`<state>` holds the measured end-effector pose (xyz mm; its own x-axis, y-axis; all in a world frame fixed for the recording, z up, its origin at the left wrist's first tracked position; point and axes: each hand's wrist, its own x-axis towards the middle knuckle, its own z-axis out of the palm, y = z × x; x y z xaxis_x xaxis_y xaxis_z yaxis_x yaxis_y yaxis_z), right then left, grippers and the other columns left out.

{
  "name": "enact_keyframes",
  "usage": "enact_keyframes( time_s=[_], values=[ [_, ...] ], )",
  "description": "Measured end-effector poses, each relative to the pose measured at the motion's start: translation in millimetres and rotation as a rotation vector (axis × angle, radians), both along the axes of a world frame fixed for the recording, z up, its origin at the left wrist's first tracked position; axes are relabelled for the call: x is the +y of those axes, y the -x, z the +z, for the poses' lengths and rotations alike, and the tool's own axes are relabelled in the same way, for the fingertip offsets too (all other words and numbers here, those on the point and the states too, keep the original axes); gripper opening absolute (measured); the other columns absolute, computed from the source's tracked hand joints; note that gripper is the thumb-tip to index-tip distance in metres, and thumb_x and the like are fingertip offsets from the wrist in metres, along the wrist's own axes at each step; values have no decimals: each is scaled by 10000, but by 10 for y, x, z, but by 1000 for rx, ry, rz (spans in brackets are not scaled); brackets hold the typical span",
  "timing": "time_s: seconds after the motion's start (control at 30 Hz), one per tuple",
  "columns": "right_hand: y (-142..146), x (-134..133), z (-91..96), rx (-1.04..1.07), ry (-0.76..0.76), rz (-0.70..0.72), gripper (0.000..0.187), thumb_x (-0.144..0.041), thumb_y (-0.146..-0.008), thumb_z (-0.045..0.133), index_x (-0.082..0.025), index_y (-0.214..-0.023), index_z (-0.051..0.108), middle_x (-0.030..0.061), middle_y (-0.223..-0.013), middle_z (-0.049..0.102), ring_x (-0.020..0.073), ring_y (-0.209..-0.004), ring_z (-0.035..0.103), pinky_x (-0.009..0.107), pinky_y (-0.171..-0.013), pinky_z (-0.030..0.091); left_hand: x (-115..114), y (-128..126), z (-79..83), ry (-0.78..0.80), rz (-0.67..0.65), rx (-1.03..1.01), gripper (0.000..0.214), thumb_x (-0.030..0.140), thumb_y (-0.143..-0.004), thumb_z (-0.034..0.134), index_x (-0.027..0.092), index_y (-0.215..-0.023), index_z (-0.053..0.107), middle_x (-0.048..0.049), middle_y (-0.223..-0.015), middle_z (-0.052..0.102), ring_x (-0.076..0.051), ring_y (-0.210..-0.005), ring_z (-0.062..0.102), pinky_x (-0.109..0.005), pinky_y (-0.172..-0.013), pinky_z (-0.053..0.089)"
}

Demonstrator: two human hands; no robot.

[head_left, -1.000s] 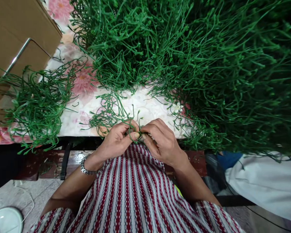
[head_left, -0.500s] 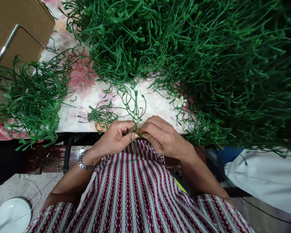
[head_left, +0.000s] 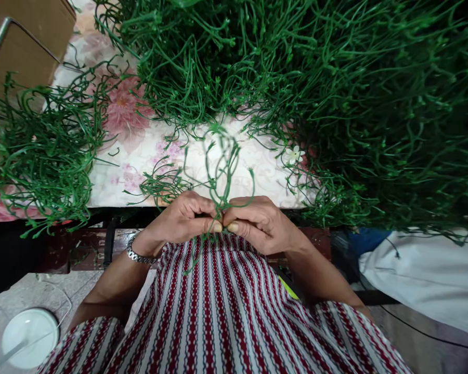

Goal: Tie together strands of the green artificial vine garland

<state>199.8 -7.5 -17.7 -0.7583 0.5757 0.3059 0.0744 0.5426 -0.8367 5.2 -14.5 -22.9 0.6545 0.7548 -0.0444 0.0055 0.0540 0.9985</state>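
Between my hands, above the table's front edge, is a small bunch of thin green stems. They look like artificial plant stems; several loop upward and a few hang down below the fingers. My left hand, with a metal watch on its wrist, pinches the bunch between thumb and forefinger. Close against it, my right hand pinches the same bunch, thumb and forefinger closed. The exact spot where the fingertips meet is partly hidden. Just beyond my left hand, a small loose cluster of green stems lies on the flowered tablecloth.
A huge heap of green stems covers the back and right. Another pile overhangs the left front edge, beside a cardboard box and a bent metal rod. White cloth hangs at right; a round white base is on the floor.
The looped stems have lifted and spread above my hands. My fingertips have come closer together, the right thumb now showing beside the left one. The view has shifted slightly.
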Motion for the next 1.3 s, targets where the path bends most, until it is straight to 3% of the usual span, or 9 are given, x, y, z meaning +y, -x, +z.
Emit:
enact_keyframes(
  time_s=[0.13, 0.23, 0.4, 0.57, 0.7, 0.9, 1.07, 1.17, 1.3],
  values=[
    [-6, 48, -27, 2, 242, 149, 220, -265, -881, 409, -126, -746, 514, -28, -581, 447, 51, -504, 380, 183, -494, 310, -24, -1, -39, 99, -54, -76, 191, 217, -740, 627, 113, -585, 586, 29, -519, 478, -56, -481, 379, -184, -465, 311],
    [4, 86, -51, -38, 292, 208, 252, -303, -886, 392, -131, -738, 503, -28, -587, 439, 48, -496, 363, 184, -487, 296, -30, -7, -42, 131, -57, -58, 233, 243, -737, 628, 112, -552, 572, 31, -509, 461, -56, -481, 367, -186, -464, 301],
    [24, 120, -6, -135, 16, 161, 233, -263, -886, 370, -142, -734, 499, -28, -597, 435, 65, -530, 379, 201, -522, 302, -9, 17, -36, 174, -14, -23, 235, 298, -701, 650, 115, -579, 563, 32, -534, 466, -59, -496, 364, -184, -472, 306],
    [33, 12, 149, -597, -314, -61, 109, -139, -808, 395, -137, -832, 502, 21, -667, 514, 116, -590, 409, 263, -559, 276, 28, 12, 18, 185, 6, 255, 280, 196, -720, 576, 131, -509, 404, 60, -507, 300, -43, -473, 258, -178, -420, 195],
    [79, -117, 240, -803, -411, -135, 127, -80, -778, 398, -149, -838, 488, 44, -699, 544, 139, -602, 409, 287, -562, 242, 32, -37, 63, 135, -32, 360, 256, 84, -714, 470, 147, -509, 329, 66, -513, 233, -37, -468, 210, -174, -413, 157],
    [95, -172, 259, -794, -447, -177, 123, -70, -770, 400, -157, -787, 484, 47, -667, 533, 154, -598, 425, 299, -540, 227, 17, -38, 49, -5, 16, 359, 273, 46, -687, 433, 148, -489, 277, 59, -511, 225, -46, -489, 225, -180, -435, 178],
    [44, -6, 143, -366, -138, 7, 127, -148, -823, 396, -148, -744, 497, -17, -573, 447, 87, -526, 392, 238, -511, 271, 26, 41, 43, 57, -101, 148, 200, 181, -742, 548, 114, -555, 531, 48, -503, 357, -49, -468, 298, -182, -433, 253],
    [50, 100, 26, -77, 137, 146, 258, -265, -884, 390, -141, -680, 488, -42, -548, 384, 54, -490, 359, 196, -483, 277, 16, 54, 7, 90, -105, 47, 218, 268, -711, 638, 118, -561, 588, 38, -488, 410, -56, -460, 328, -191, -450, 307],
    [59, 148, -60, 88, 436, 273, 315, -343, -885, 408, -123, -683, 508, -32, -557, 422, 52, -500, 390, 178, -472, 308, -2, 71, -26, 210, -100, -77, 214, 330, -685, 675, 133, -610, 636, 14, -519, 493, -71, -479, 376, -204, -459, 336]
  ],
)
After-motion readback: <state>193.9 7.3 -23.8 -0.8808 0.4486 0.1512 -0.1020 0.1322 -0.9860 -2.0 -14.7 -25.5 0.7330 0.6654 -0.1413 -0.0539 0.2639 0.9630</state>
